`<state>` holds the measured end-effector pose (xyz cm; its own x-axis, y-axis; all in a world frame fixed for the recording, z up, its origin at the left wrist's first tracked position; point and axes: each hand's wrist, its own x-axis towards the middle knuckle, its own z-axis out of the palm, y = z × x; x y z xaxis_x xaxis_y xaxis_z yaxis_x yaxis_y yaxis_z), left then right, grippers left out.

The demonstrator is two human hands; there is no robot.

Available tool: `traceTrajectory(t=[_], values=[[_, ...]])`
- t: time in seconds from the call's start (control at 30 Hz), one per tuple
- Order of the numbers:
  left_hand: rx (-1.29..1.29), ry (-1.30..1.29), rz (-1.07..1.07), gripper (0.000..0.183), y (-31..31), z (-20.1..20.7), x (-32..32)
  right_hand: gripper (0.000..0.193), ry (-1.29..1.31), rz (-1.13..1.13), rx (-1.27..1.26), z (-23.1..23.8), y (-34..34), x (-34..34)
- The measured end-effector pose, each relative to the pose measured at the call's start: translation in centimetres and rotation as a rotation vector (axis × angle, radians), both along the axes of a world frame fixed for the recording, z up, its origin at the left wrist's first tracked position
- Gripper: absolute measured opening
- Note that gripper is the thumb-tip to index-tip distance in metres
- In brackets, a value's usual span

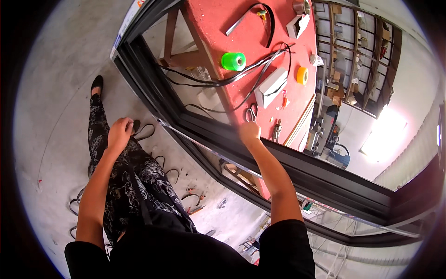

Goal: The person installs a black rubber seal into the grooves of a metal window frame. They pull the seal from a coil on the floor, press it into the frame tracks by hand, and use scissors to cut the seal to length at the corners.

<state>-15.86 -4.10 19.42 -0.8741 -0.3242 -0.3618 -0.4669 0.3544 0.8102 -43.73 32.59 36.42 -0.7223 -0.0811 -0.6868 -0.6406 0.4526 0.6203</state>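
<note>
My left hand (120, 133) is in front of my legs, its fingers curled together. Whatever they hold, if anything, is hidden. My right hand (250, 132) reaches over the black frame (325, 174) to the near edge of the red tabletop (204, 23). It is blurred, and its fingers do not show clearly. Just beyond it are the scissors (251, 113); I cannot tell whether the hand touches them. Long black rubber-like strips (218, 83) lie across the tabletop and hang over its left edge, seen through the frame. To the right of my hand is a pair of pliers (277, 130).
On the tabletop are a green tape roll (233, 61), a yellow tape roll (302, 76) and a white box (271, 88). Cut black strips (145, 132) lie on the concrete floor (60, 116) around my feet. Wall shelves (357, 51) stand beyond the table.
</note>
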Motion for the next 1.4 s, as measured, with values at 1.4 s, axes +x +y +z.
traceTrajectory(t=[1.4], values=[[0.053, -0.048, -0.037, 0.015, -1.6, 8.7, -2.6, 0.032, 0.365, -0.957, -1.464, 1.5, -7.8, -3.7]])
